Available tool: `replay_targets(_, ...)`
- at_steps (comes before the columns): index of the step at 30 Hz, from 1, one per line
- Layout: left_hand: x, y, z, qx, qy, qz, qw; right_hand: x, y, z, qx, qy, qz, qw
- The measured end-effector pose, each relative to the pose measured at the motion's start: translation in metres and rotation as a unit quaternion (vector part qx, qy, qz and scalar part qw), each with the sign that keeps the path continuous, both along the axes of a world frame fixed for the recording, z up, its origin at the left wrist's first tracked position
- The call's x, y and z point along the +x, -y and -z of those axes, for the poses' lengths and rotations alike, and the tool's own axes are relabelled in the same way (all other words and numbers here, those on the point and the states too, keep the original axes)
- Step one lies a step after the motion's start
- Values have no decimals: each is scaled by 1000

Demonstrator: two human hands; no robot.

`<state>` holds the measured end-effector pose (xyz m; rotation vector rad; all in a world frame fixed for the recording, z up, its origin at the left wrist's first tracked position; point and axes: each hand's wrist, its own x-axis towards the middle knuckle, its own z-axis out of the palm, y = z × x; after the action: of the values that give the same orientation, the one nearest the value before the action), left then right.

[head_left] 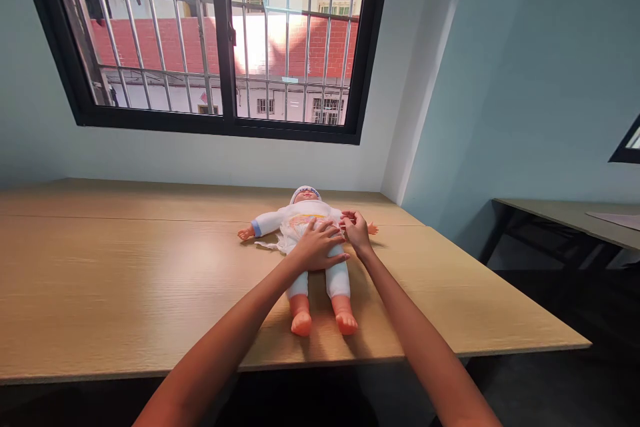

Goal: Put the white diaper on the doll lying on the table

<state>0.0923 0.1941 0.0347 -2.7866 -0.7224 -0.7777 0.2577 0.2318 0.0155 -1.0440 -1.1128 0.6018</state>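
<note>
Wood-look table (150,267) under barred window (225,47); blue-ish wall (525,80) on R, 2nd table (560,213) beyond. Doll (306,208) on back, approx. mid-table, head twd window, feet nr front edge; white outfit, cap (306,189), blue cuff (257,227) visible. L hand (319,247) laid over doll's lower torso, fingers spread, not clenched. R hand (357,232) at doll's side, fingers curled; can't tell if gripping thin white cloth (289,235).

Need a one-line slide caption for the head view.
Left hand spread over a doll lying face-up on a wood-grain table, right hand beside its torso, near a barred window.
</note>
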Motion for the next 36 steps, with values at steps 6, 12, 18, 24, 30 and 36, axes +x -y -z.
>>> replay_targets(6,1,0,-1,10,-20,-13,1000,-2,7,1,-15,18,-30,999)
replay_targets(12,1,2,-3,16,-20,-24,999,-12,17,-8,10,33,-42,999)
replay_targets(18,2,2,-3,13,-9,-21,1000,-11,11,-4,5,32,-64,997)
replay_targets(24,3,3,-3,19,-15,-33,999,-3,-2,5,5,32,-71,997)
replay_targets(30,3,0,-1,24,-23,-30,999,-2,0,3,15,51,-75,996)
replay_targets(36,3,0,-1,20,-12,-21,999,-4,7,-2,14,51,-106,993)
